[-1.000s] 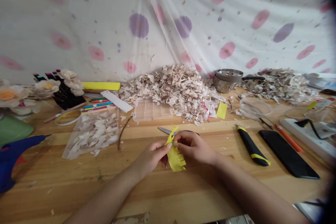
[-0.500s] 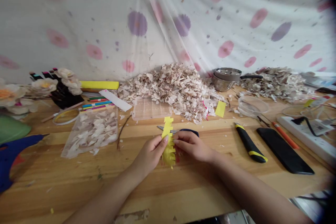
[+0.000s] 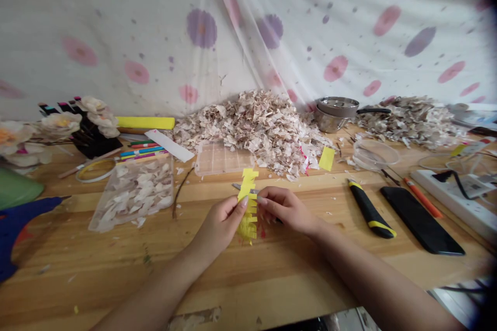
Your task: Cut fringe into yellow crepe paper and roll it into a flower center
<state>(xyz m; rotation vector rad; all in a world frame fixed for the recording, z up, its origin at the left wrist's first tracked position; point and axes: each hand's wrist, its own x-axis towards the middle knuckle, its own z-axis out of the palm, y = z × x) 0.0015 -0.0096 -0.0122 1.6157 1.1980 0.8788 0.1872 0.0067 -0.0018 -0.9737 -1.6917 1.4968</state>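
Note:
Between thumb and fingers of my left hand (image 3: 223, 221) is a yellow paper strip (image 3: 247, 182), held upright, its right edge cut into a fringe. The strip's lower end looks crinkled. My right hand (image 3: 289, 208) is closed in a pinch at that fringed edge, a little below the top of the strip. A pair of scissors (image 3: 236, 186) lies on the table behind the strip; one blade tip shows, and most of the handle is hidden by my right hand.
Pale flakes form a large heap (image 3: 256, 124) at the back. A clear divided tray (image 3: 223, 159) and a flake-filled box (image 3: 135, 191) stand left of centre. A utility knife (image 3: 370, 210), a black phone (image 3: 421, 220) and a power strip (image 3: 454, 207) lie right; a blue glue gun (image 3: 27, 217) left.
My right hand has shifted slightly up along the strip's fringed edge and now covers more of the scissors' handle. My left hand keeps its hold on the strip.

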